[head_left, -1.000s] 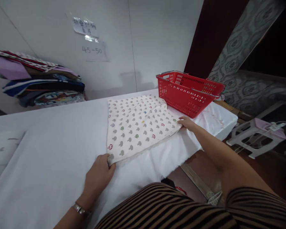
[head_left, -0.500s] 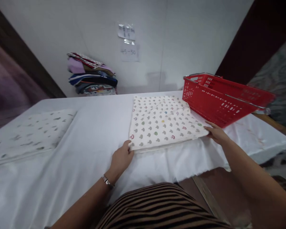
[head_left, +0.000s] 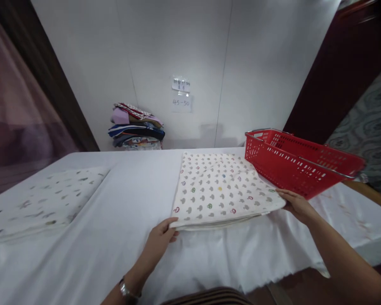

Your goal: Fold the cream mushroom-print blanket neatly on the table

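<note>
A folded white cloth (head_left: 216, 186) with small grey and coloured mushroom prints lies on the white-covered table (head_left: 127, 190) in front of me. My left hand (head_left: 163, 233) pinches its near left corner, thumb on top and fingers underneath. At the near right corner, my right hand (head_left: 295, 204) grips the cloth the same way. Several layers show along the near edge, which is lifted slightly. The fingers under the cloth are partly hidden.
A red plastic basket (head_left: 292, 169) with metal handles stands at the right, close against the cloth. Another printed white cloth (head_left: 51, 199) lies at the left. Folded clothes (head_left: 138, 127) are stacked at the back by the wall, below paper signs (head_left: 181, 95).
My view has tilted up, so everything appears lower in the picture. Both hands keep hold of the cloth's near corners, and its near edge looks a little more raised.
</note>
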Motion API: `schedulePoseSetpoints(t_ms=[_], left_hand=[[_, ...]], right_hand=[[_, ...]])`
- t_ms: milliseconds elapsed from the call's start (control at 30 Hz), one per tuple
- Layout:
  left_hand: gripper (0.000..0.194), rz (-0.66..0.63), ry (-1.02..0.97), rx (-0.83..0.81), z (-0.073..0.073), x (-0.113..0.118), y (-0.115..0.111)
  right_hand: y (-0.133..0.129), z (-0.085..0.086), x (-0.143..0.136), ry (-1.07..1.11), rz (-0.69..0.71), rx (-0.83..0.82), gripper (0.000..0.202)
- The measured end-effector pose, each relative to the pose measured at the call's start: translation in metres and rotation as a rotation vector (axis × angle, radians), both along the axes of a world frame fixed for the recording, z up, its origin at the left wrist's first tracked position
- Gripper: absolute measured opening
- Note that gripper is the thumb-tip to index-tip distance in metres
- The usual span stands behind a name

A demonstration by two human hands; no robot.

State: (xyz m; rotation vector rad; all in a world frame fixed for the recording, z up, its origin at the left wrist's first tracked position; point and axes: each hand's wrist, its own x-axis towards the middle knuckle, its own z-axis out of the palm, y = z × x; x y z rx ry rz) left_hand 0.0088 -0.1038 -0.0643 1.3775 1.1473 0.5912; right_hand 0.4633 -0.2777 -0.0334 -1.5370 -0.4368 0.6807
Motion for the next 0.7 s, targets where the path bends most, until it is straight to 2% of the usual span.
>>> schedulePoseSetpoints(t_ms=[100,167,300,367,500,600,700], left_hand=[[0.05,-0.04,-0.045,0.096,0.006,-0.006,0.003],[0.048,-0.043,-0.009,0.266,0.011,-0.011,0.006],[0.031,0.112,0.049,0.761,0.025,-0.023,0.02],[0.028,0.229,0.05,0.93,0.036,-0.032,0.028],[0.029,0.5,0.082,1.072,0.071,-0.053,0.033],[0.028,0.659,0.149,1.122,0.097,-0.064,0.032],[0.025,0.662,0.237,1.094,0.113,-0.063,0.05]], right_hand=[[0.002,0.009,-0.008,0.049,-0.004,0.039,0.02],[0.004,0.017,-0.015,0.029,-0.003,0.074,0.021],[0.01,0.043,-0.036,-0.024,-0.016,0.157,0.021],[0.011,0.059,-0.049,-0.044,-0.027,0.212,0.021],[0.006,0.088,-0.074,-0.053,-0.069,0.338,0.026],[0.008,0.101,-0.085,-0.087,-0.075,0.369,0.027],[0.033,0.106,-0.086,-0.148,0.002,0.303,0.025]])
